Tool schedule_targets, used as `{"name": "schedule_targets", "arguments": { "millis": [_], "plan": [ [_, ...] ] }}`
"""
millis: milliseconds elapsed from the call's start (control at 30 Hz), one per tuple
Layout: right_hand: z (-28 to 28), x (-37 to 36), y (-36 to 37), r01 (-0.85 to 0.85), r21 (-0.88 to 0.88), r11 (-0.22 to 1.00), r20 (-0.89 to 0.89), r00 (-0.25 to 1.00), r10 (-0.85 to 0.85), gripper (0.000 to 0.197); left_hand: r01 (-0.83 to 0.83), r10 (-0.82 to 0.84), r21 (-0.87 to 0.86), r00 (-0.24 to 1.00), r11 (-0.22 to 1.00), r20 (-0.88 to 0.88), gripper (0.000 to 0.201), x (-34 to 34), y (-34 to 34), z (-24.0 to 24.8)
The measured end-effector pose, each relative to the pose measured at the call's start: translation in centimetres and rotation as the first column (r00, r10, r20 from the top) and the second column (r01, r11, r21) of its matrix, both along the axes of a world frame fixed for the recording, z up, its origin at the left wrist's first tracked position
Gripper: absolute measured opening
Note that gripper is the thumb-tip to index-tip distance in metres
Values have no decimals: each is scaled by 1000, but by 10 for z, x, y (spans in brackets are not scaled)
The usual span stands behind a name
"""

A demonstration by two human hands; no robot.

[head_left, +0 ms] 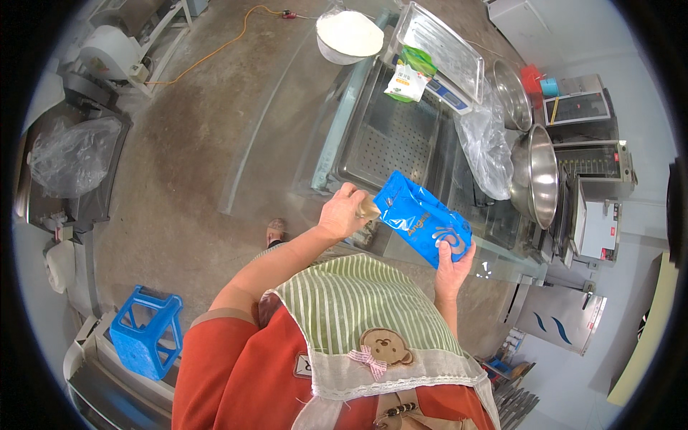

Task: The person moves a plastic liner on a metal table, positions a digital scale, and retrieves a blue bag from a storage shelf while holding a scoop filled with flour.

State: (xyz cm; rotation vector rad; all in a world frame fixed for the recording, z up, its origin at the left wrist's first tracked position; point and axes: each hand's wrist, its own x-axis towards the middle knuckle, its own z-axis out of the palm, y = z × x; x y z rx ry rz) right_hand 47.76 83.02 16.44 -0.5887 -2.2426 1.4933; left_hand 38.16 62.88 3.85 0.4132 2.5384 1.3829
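A shiny blue foil pouch (424, 219) is held slanting in front of my apron. My right hand (456, 266) grips its lower right end, thumb on the front face. At the pouch's upper left end, my left hand (346, 213) closes round a small tan piece (368, 208), whose kind I cannot make out. That piece meets or nearly meets the pouch's white-edged corner. Beyond the pouch, a perforated metal tray (390, 136) rests on the glass-topped counter. A green and white packet (411, 74) leans at the edge of a digital scale (450, 99) with a metal pan.
A bowl of white powder (350, 37) stands at the counter's far left corner. Steel bowls (534, 176) and a clear plastic bag (484, 147) line the right side. A blue stool (147, 332) is at lower left. An orange cord (242, 34) crosses the floor.
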Motion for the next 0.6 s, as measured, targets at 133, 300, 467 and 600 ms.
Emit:
{"name": "schedule_targets", "arguments": {
  "millis": [133,300,467,600],
  "plan": [
    [-1,-1,1,-5,19,1000,-1,1000,5,58,-3,2,19,1000,1000,13,48,-1,-4,2],
    [2,-3,-4,21,29,999,20,1000,-22,64,-6,5,30,1000,1000,13,48,-3,-8,2],
    [1,-4,-9,32,8,999,9,999,-32,66,-6,6,28,1000,1000,7,48,-4,-13,-3],
    [1,-4,-10,21,6,1000,22,1000,-21,63,-18,18,15,1000,1000,-4,47,-4,-15,-4]
  ]
}}
